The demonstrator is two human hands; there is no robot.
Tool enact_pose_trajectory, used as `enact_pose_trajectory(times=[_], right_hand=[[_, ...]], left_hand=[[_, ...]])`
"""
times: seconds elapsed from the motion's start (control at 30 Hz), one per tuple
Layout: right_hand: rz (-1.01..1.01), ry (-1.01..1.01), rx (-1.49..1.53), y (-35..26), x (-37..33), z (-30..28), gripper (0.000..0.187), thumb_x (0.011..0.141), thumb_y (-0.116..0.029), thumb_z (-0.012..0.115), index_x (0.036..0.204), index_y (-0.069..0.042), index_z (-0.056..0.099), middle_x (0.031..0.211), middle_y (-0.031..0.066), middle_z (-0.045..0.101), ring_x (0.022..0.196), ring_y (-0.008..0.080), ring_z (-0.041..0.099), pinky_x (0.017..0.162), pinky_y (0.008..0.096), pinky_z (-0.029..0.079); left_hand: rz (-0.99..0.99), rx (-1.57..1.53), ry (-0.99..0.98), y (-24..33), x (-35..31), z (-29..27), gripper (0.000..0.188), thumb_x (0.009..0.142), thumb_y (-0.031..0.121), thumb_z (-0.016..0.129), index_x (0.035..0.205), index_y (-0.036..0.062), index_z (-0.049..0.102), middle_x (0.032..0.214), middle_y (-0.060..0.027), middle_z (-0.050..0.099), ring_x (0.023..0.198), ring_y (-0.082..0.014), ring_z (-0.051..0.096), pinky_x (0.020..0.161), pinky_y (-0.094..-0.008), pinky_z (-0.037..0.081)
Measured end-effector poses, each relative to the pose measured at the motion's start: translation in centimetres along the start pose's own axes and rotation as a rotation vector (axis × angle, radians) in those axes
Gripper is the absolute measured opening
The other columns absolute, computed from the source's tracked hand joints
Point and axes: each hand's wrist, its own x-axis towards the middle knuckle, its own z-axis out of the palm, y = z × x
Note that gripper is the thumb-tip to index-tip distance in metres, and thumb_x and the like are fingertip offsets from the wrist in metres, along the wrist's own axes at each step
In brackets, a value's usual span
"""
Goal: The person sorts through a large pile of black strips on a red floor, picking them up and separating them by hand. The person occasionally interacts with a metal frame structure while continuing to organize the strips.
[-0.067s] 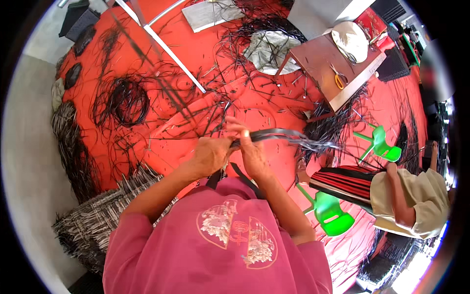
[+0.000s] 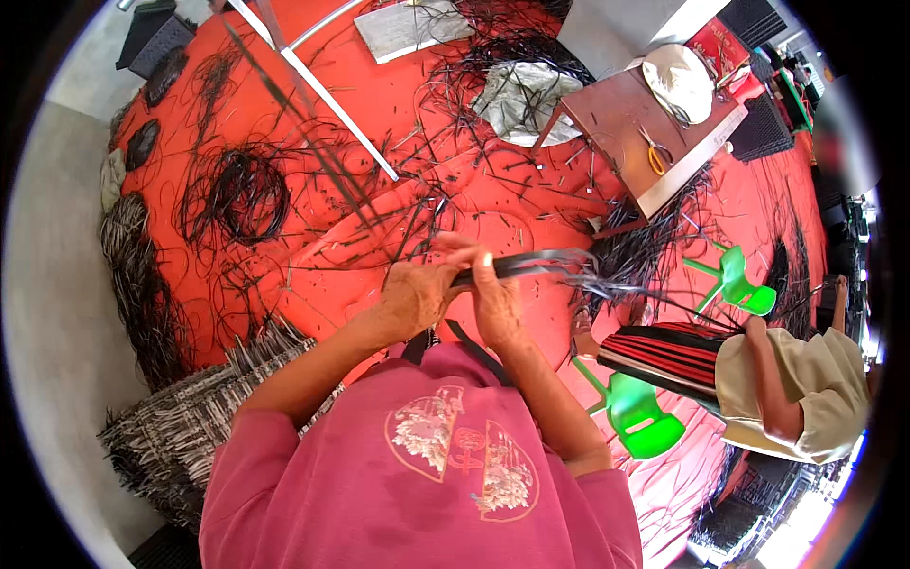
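Note:
In front of my chest, my left hand is closed around a bundle of flat black strips. Beside it on the right, my right hand grips the same bundle, its thumb over the strips. The bundle's loose ends stick out to the right, bent and slightly blurred. Up to the left of my hands, long dark strips slant through the air, smeared by motion. Whether they join the held bundle is hidden by my fingers.
Black strip scraps litter the red floor, with a coil at left. A woven pile lies lower left. White metal bars stand ahead. Orange-handled scissors rest on a brown table. Another person and green chairs are right.
The bundle's loose ends have swung back toward my right hand and look more curled. The long strips at upper left have shifted slightly. Both hands keep their grip.

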Motion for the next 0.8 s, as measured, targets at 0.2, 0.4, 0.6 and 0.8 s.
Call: enact_pose_trajectory(times=[0.2, 0.4, 0.6, 0.8], right_hand=[[-0.392, -0.124, 0.139, -11.6, -3.4, -1.8, 0.042, 0.090, -0.045, 0.043, 0.065, -0.012, 0.040, 0.061, 0.0000, 0.040, 0.062, 0.0179, 0.047, 0.082, 0.0436, 0.040], [-0.641, -0.087, 0.358, -25.4, -13.3, -4.1, 0.033, 0.094, -0.029, 0.041, 0.065, -0.015, 0.033, 0.052, -0.0051, 0.028, 0.044, 0.0071, 0.023, 0.062, 0.0298, 0.027], [-0.659, 0.153, 0.219, -21.6, -14.8, -21.0, 0.035, 0.092, -0.021, 0.042, 0.059, -0.012, 0.034, 0.052, -0.0039, 0.025, 0.046, 0.0088, 0.026, 0.069, 0.0292, 0.038], [0.105, 0.298, 0.762, 0.9, -8.8, -17.3, 0.031, 0.094, -0.026, 0.039, 0.066, -0.012, 0.038, 0.055, -0.0026, 0.026, 0.046, 0.0112, 0.027, 0.054, 0.0319, 0.039]], left_hand=[[0.461, 0.324, 0.374, 0.0, 6.2, -4.5, 0.016, 0.064, 0.007, 0.062, 0.076, 0.0094, 0.052, 0.070, -0.0059, 0.053, 0.067, -0.0267, 0.053, 0.064, -0.0382, 0.037], [0.356, 0.672, 0.744, -4.3, 10.2, -18.2, 0.019, 0.063, 0.004, 0.066, 0.077, 0.0110, 0.056, 0.073, -0.0009, 0.057, 0.077, -0.0220, 0.056, 0.075, -0.0365, 0.036], [0.094, 1.096, 0.574, -8.2, -0.7, -30.8, 0.021, 0.074, 0.004, 0.060, 0.094, 0.0094, 0.059, 0.092, -0.0046, 0.063, 0.091, -0.0226, 0.058, 0.090, -0.0375, 0.035], [-0.293, 1.300, 0.547, -3.4, -17.7, -34.6, 0.028, 0.076, -0.003, 0.052, 0.102, 0.0048, 0.059, 0.090, -0.0097, 0.062, 0.089, -0.0262, 0.057, 0.088, -0.0375, 0.036]])
